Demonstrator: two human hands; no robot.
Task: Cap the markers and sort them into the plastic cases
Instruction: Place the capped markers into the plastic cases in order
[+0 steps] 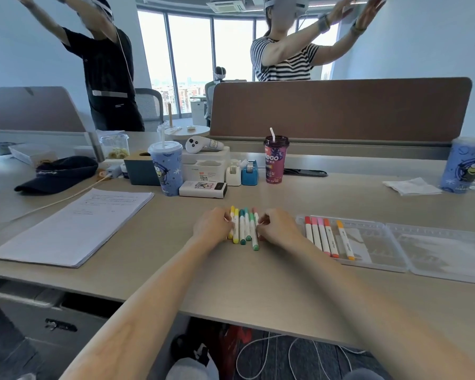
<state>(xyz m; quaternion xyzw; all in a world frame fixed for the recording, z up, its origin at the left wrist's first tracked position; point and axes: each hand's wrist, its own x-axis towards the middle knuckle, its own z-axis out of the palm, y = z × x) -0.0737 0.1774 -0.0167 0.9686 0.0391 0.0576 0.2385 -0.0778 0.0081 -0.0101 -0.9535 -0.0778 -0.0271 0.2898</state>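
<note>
We read "Meco" in white on the purple drink cup [274, 160] at desk ctr, 1st letter partly turned away. Tag on the white controller [203, 144] starts "Hoo", rest unclear. Print on the paper stack [74, 226], dark cap [58, 174], white box [203, 189] & markers [330, 238]: too small or blurred to read.

Beige desk [258, 278]; markers [244, 229] centre; open plastic case [376, 244] right; paper stack [74, 229] left.
</note>
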